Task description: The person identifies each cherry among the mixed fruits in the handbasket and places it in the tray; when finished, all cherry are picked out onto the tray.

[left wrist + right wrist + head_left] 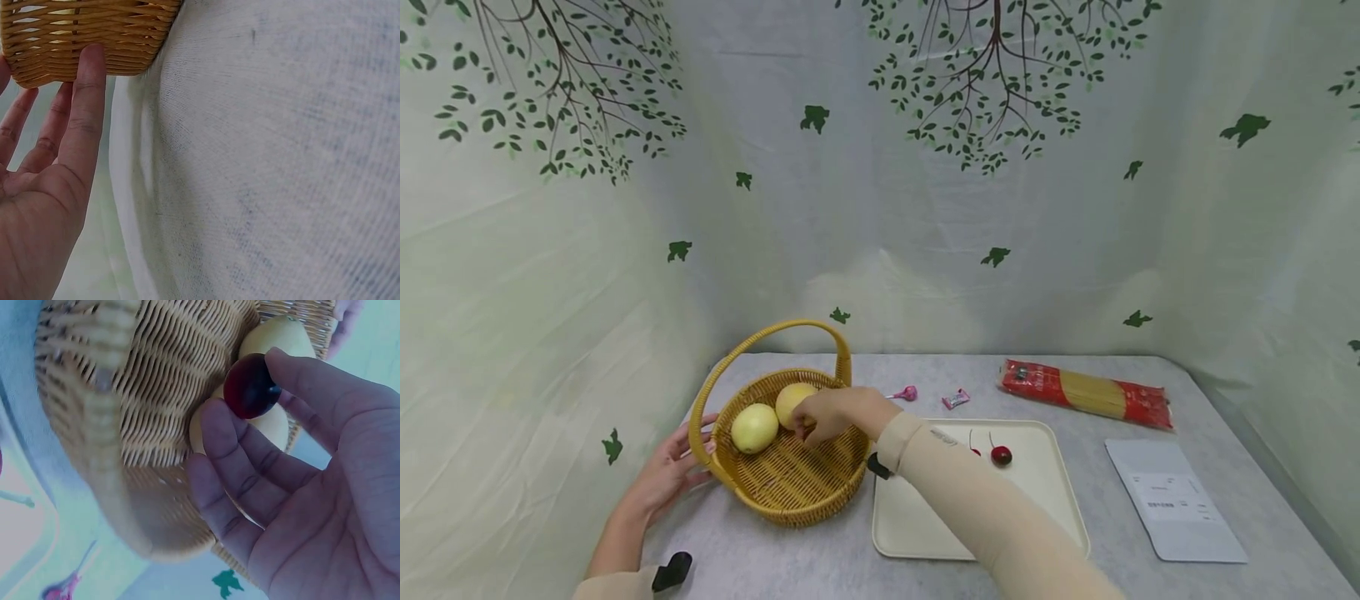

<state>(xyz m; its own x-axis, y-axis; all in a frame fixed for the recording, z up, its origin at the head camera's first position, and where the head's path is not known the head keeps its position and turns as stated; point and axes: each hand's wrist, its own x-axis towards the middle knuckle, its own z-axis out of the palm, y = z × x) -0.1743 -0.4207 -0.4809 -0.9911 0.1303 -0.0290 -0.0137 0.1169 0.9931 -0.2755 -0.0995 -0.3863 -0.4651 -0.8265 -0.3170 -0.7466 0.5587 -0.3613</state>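
A yellow wicker basket (797,492) with a tall arched handle stands on the left of the table, holding two pale yellow round fruits (756,428). Over its inside, my right hand (831,415) pinches a dark red cherry (252,386) between thumb and fingertips; in the head view the cherry is hidden by the hand. My left hand (666,471) is at the basket's left side, its extended fingers (91,94) touching the woven wall from outside. On the cream tray (917,533) beside the basket lie stemmed cherries (1001,455), one partly covered by my right forearm.
Behind the tray lie a pink lollipop (909,393) and a small pink wrapped candy (957,399). A red-and-yellow pack of dry noodles (1086,393) lies at the back right, with a grey-white flat pouch (1176,500) in front of it. Leaf-patterned curtains (925,250) surround the table.
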